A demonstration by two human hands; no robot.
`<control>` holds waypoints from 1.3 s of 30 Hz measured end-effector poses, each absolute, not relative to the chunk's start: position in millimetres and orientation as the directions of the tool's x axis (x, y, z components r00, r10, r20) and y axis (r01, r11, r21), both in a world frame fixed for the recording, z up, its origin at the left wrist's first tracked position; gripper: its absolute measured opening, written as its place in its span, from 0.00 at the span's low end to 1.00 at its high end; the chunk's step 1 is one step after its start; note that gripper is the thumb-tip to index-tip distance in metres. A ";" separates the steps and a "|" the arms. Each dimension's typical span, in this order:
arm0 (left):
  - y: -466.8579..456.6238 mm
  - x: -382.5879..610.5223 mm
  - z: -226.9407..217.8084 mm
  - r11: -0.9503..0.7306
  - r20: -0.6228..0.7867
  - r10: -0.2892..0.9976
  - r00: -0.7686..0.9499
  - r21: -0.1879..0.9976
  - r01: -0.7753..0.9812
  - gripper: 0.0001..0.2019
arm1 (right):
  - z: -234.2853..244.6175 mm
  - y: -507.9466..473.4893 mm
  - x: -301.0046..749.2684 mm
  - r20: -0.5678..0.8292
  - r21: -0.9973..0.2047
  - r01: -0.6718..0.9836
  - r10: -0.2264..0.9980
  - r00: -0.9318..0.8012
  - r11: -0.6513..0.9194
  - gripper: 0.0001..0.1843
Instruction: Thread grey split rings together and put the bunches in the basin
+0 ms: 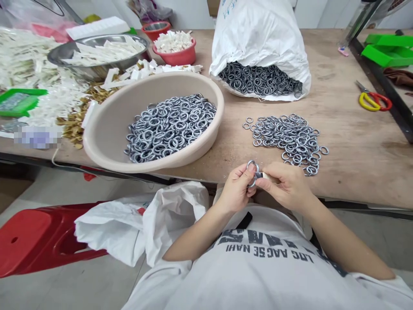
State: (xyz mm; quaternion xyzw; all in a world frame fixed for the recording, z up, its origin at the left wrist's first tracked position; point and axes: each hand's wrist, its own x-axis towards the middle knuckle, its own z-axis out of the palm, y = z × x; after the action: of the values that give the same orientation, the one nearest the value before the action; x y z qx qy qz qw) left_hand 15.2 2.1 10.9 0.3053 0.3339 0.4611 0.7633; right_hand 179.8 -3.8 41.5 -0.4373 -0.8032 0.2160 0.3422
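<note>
Just past the table's front edge, my left hand (237,189) pinches grey rings (252,164) between thumb and fingers; at least two show. My right hand (287,183) meets it from the right. Its thumb and fingers close on a small tool with a dark and pale part (263,175), mostly covered by the fingers, touching the rings. A loose pile of grey rings (287,135) lies on the table beyond my right hand. To the left, a large beige basin (106,133) holds many more. Behind the pile, a white sack (258,34) lies with its mouth open, full of rings.
Scissors (371,101) with yellow and red handles lie at right, near green trays (389,54). At left are a metal bowl (97,69) of white pieces, a red bowl (177,56) and heaped plastic parts (19,60). A red stool (26,237) and white bag (174,219) stand below.
</note>
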 end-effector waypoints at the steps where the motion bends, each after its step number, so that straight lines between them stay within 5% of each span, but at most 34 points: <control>1: 2.7 14.2 10.7 0.389 -0.230 0.907 0.353 0.777 -0.495 0.19 | 42.0 -4.7 178.9 0.350 -0.655 0.550 0.854 -0.386 0.518 0.22; 6: -1.7 6.7 7.6 0.400 -0.204 0.891 0.406 0.774 -0.490 0.19 | 33.3 3.0 180.2 0.273 -0.741 0.500 0.881 -0.385 0.448 0.22; 10: -13.6 0.9 8.3 0.467 -0.151 0.773 0.617 0.792 -0.392 0.20 | 16.9 37.7 191.3 0.241 -0.774 0.574 0.963 -0.123 0.267 0.24; 13: -11.4 -3.9 11.7 0.485 -0.191 0.815 0.547 0.742 -0.464 0.19 | 15.1 69.2 188.7 0.214 -0.626 0.746 0.970 -0.119 0.229 0.22; 19: 5.8 -18.1 14.5 0.495 -0.310 0.866 0.393 0.639 -0.589 0.11 | 25.4 113.4 153.4 0.075 -0.119 0.948 0.955 -0.287 0.295 0.16; 26: 10.1 -28.1 9.1 0.469 -0.309 0.883 0.352 0.580 -0.667 0.11 | 18.4 118.1 160.8 0.068 -0.029 0.953 0.952 -0.298 0.300 0.17; 32: 18.1 -12.2 10.2 0.413 -0.339 0.910 0.239 0.687 -0.598 0.21 | 18.7 115.5 175.4 0.117 -0.164 0.938 0.950 -0.288 0.305 0.11; 35: 20.0 -4.3 6.1 0.332 -0.301 0.943 0.143 0.803 -0.495 0.20 | 27.5 105.7 179.2 0.192 -0.524 0.802 0.957 -0.215 0.286 0.09; 37: 20.0 0.3 1.8 0.267 -0.248 0.964 0.100 0.871 -0.413 0.20 | 33.9 90.8 179.6 0.153 -0.818 0.526 0.969 -0.194 0.234 0.09; 39: 19.0 4.9 -1.9 0.226 -0.203 0.974 0.099 0.906 -0.359 0.22 | 38.2 71.6 178.4 0.085 -0.962 0.237 0.971 -0.224 0.139 0.12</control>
State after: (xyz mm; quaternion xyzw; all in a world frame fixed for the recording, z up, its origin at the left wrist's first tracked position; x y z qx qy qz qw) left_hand 4.9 19.0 -1.9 0.3540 0.4342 0.5117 0.6514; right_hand 178.4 71.6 38.2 -0.4739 -0.6372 0.4539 0.4042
